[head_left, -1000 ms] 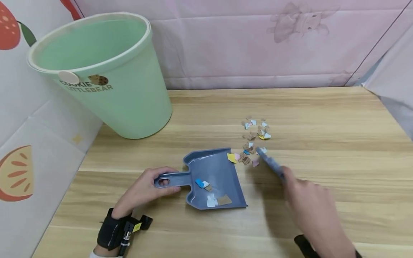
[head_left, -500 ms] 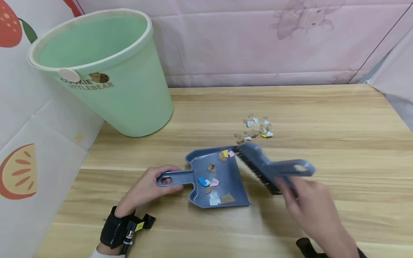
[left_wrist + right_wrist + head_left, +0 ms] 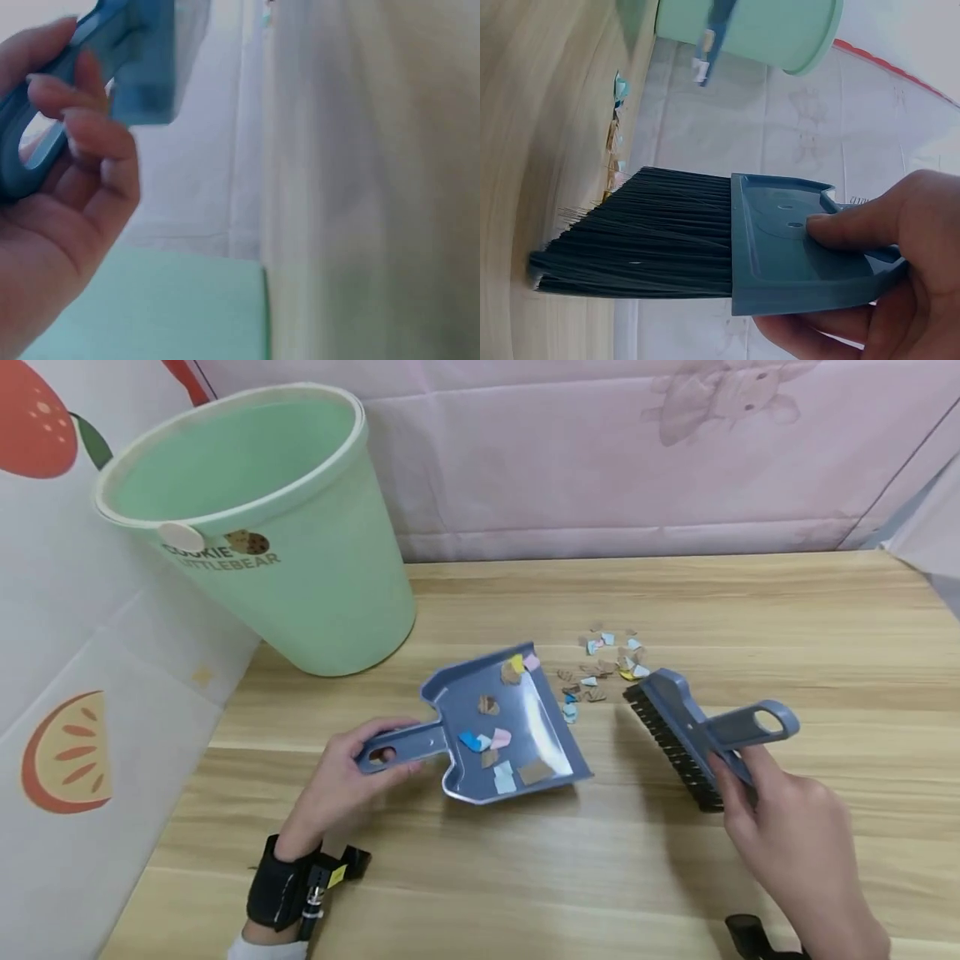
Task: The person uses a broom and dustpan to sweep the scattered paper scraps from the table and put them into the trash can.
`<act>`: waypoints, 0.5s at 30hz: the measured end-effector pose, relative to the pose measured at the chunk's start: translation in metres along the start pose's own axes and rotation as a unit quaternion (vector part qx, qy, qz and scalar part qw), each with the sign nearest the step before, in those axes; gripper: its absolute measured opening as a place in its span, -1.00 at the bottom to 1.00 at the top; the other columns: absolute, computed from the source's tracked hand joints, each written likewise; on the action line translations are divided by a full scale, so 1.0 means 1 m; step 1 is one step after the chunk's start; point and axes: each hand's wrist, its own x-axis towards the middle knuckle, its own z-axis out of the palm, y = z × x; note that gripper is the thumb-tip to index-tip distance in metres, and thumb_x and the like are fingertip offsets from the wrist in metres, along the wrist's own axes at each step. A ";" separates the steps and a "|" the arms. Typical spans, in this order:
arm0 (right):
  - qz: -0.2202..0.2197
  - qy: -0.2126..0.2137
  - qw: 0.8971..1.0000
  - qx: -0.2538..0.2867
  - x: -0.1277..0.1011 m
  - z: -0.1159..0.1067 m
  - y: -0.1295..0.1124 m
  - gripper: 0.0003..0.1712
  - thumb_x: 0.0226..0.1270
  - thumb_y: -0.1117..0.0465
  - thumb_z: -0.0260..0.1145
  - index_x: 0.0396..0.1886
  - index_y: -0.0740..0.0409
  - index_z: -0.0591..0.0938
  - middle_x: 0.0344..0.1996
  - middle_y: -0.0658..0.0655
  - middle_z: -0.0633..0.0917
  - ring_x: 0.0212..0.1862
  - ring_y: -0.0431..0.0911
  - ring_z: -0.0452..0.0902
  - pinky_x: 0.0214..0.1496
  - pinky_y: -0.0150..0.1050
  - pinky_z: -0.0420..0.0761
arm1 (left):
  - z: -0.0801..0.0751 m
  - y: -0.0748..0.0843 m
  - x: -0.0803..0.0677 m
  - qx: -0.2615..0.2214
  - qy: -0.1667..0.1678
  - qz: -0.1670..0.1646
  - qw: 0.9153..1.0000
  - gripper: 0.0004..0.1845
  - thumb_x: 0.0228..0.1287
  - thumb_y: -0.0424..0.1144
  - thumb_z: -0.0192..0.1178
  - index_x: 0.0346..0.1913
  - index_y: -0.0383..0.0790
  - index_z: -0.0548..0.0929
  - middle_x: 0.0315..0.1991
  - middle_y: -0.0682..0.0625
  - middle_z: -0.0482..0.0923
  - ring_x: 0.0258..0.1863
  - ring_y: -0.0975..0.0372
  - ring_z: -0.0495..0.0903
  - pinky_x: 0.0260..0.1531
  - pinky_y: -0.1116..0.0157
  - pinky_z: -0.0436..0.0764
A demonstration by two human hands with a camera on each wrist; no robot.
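Observation:
My left hand (image 3: pixel 337 785) grips the handle of a blue-grey dustpan (image 3: pixel 465 693), which is lifted and tilted above the table. Inside the pan lie several paper scraps in blue, pink, yellow, white and brown. With my right hand (image 3: pixel 795 835) I hold a matching hand brush (image 3: pixel 697 727) by its body, thumb on one face and fingers on the other. Its black bristles (image 3: pixel 645 240) show fully in the right wrist view. Loose paper scraps (image 3: pixel 600 668) lie on the table between the dustpan and the brush, farther back.
A light green bucket (image 3: pixel 315 568) stands at the back left of the wooden table (image 3: pixel 825 643). Pink printed sheeting (image 3: pixel 525 468) hangs behind the table, and a white printed sheet (image 3: pixel 142 652) borders its left side.
The brush swept scraps into the dustpan, then moved right, away from it. The dustpan has risen off the table and tilted. A few scraps on the table have shifted.

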 end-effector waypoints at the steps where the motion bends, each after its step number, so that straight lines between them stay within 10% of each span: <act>1: 0.003 -0.002 1.000 -0.001 0.000 -0.001 0.001 -0.83 0.19 0.30 0.27 -0.26 0.30 0.53 -0.85 0.04 0.47 -0.82 -0.22 0.16 -0.76 -0.29 0.09 | 0.000 0.002 0.002 0.002 0.018 0.019 1.000 -0.54 0.10 -0.39 0.40 0.11 -0.22 0.59 -0.16 -0.08 0.61 -0.31 0.18 0.51 -0.32 0.35 0.50; 8: 0.014 -0.007 1.000 -0.001 -0.001 -0.001 0.003 -0.75 0.10 0.36 0.34 -0.20 0.25 0.54 -0.85 0.06 0.50 -0.82 -0.20 0.17 -0.75 -0.25 0.10 | -0.002 0.025 0.014 0.015 0.125 0.118 0.985 -0.48 -0.05 -0.59 0.40 0.06 -0.33 0.60 -0.28 -0.14 0.63 -0.39 0.29 0.53 -0.43 0.45 0.48; 15: 0.021 -0.013 1.000 -0.001 -0.002 -0.003 0.004 -0.71 0.05 0.40 0.37 -0.20 0.23 0.53 -0.84 0.05 0.51 -0.81 -0.25 0.15 -0.76 -0.29 0.10 | -0.014 0.060 0.035 0.035 0.222 0.233 0.946 -0.53 -0.14 -0.61 0.41 -0.04 -0.48 0.63 -0.35 -0.26 0.68 -0.40 0.39 0.66 -0.42 0.52 0.56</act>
